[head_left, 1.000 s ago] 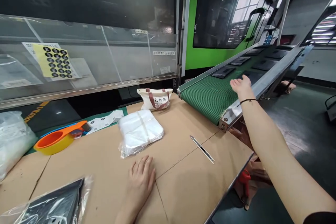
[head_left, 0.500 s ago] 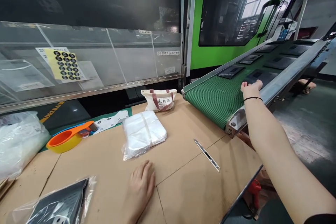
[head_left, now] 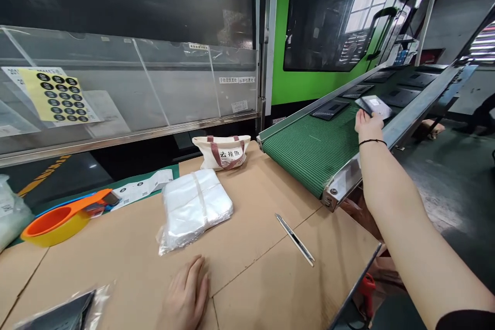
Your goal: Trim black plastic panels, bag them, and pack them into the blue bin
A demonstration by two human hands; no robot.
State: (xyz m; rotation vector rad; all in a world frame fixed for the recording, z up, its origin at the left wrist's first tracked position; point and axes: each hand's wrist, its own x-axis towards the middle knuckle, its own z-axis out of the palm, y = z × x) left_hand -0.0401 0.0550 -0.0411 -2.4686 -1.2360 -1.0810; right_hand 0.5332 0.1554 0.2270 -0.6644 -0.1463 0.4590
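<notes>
My right hand [head_left: 369, 126] reaches over the green conveyor belt [head_left: 301, 142], its fingers closed on the near edge of a dark flat panel [head_left: 381, 106]. That panel is tilted up off the belt, and light glares on its face. Other dark panels [head_left: 329, 110] lie farther along the belt. On the cardboard-covered table, my left hand [head_left: 187, 291] rests with its fingers loosely extended and nothing in it. Just beyond it sits a banded stack of clear plastic bags [head_left: 197, 206]. A bagged dark panel [head_left: 62, 314] is partly cut off at the lower left.
A slim craft knife [head_left: 295, 240] lies on the table [head_left: 263, 289] near the belt's metal end. Farther back stand a small cloth pouch [head_left: 223, 152] and an orange tape dispenser [head_left: 58, 216]. Clear bins [head_left: 185, 93] line the back. The conveyor's side rail [head_left: 406, 121] runs beside my right arm.
My right hand has taken hold of the near panel and tipped it up from the belt. The view has turned slightly right; my left hand still rests on the table.
</notes>
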